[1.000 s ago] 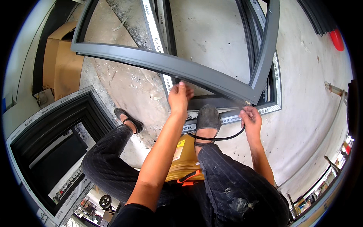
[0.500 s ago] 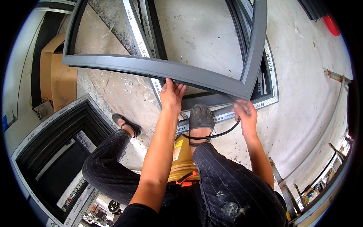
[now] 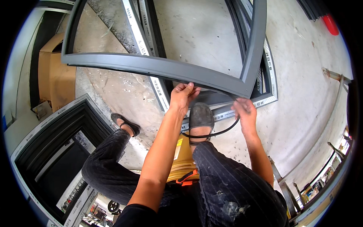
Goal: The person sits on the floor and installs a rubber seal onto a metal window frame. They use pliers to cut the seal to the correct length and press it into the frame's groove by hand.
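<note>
A grey metal window frame (image 3: pixel 159 65) lies tilted over other frames, its near bar running across in front of me. At the near edge of that bar, right of its middle, is my left hand (image 3: pixel 183 97), its thumb and bent fingers closed at the edge. My right hand (image 3: pixel 245 110), slightly blurred, pinches a black rubber strip (image 3: pixel 223 132) just below the frame's near right corner. From there the strip loops down and left across my shoe; its upper end runs to the frame's edge between my hands. What lies beneath my left fingertips is hidden.
Frames with white printed tape (image 3: pixel 160 94) lie beneath the grey one. Another dark frame (image 3: pixel 49 125) stands at left, below a cardboard box (image 3: pixel 62 75). My black shoe (image 3: pixel 201 117) is near the frames. Between my legs is a yellow bucket (image 3: pixel 181 162) with an orange-black tool (image 3: pixel 188 177).
My left hand has slid right along the frame's near edge, closer to my right hand. The right hand, with the strip, stays in nearly the same place.
</note>
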`<action>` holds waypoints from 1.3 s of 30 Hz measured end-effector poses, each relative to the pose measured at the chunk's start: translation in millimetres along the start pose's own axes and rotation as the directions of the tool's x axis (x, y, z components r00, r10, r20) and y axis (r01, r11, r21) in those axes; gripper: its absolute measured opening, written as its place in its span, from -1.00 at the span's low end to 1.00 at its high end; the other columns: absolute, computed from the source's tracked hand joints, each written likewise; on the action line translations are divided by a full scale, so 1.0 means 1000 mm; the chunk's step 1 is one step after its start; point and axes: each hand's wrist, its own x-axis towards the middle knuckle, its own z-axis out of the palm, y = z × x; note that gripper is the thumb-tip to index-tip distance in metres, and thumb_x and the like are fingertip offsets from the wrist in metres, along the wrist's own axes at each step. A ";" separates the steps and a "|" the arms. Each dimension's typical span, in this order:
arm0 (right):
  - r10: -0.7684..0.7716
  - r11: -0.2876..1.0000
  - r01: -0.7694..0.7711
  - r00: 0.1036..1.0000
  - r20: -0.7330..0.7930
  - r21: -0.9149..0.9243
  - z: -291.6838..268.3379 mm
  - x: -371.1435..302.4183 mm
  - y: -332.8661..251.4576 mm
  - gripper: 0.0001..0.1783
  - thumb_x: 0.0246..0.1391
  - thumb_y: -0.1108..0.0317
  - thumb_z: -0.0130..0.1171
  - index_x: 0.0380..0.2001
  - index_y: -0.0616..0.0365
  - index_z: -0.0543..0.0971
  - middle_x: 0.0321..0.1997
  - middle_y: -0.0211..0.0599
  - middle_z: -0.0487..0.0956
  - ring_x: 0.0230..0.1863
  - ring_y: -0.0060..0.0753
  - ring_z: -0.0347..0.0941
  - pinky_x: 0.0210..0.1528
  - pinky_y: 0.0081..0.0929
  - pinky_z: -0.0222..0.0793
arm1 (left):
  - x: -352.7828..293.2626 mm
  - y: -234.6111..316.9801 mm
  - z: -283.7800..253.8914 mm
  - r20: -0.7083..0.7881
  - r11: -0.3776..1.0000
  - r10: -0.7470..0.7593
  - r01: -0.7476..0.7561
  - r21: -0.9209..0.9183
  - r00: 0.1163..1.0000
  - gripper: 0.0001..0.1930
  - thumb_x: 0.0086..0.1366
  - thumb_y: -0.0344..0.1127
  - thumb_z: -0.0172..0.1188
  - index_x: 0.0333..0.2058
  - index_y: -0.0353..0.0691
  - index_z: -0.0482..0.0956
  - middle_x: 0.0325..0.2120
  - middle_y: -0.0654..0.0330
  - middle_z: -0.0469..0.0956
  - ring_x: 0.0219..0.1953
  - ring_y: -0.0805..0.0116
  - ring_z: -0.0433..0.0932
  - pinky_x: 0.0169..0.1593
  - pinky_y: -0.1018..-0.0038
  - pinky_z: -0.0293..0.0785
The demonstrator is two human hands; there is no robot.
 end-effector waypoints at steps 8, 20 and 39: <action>-0.017 1.000 0.017 1.000 0.000 0.002 -0.001 -0.002 0.006 -0.79 0.15 0.43 0.18 -0.20 0.30 0.46 -0.46 -0.29 0.54 -0.56 -0.67 0.35 -0.58 -0.70 0.23 | 0.004 -0.008 0.008 0.104 0.991 -0.116 0.108 0.078 0.988 -0.85 0.26 -0.33 0.25 -0.44 -0.22 0.50 -0.43 0.21 0.59 -0.30 0.38 0.60 -0.19 0.51 0.51; -0.066 0.992 0.074 0.994 0.088 -0.100 -0.009 -0.005 0.002 -0.81 0.16 0.44 0.16 -0.20 0.30 0.46 -0.39 -0.34 0.53 -0.41 -0.62 0.45 -0.48 -0.65 0.29 | 0.001 0.025 -0.020 -0.102 0.971 -0.028 0.003 -0.238 0.994 -0.70 0.42 -0.22 -0.01 -0.11 -0.40 0.42 -0.17 -0.11 0.53 -0.11 0.05 0.56 0.10 0.26 0.50; -0.420 -0.210 0.796 0.450 0.788 -0.567 0.036 0.071 -0.103 -0.46 -0.19 -0.14 0.31 -0.69 0.13 0.41 -0.74 -0.24 0.36 -0.60 -0.21 0.32 -0.30 -0.36 0.24 | 0.000 0.110 -0.051 -0.334 0.620 0.773 -0.530 0.578 0.540 -0.47 0.42 -0.12 -0.07 0.13 -0.51 0.28 0.06 -0.02 0.41 0.07 0.24 0.37 0.18 0.40 0.19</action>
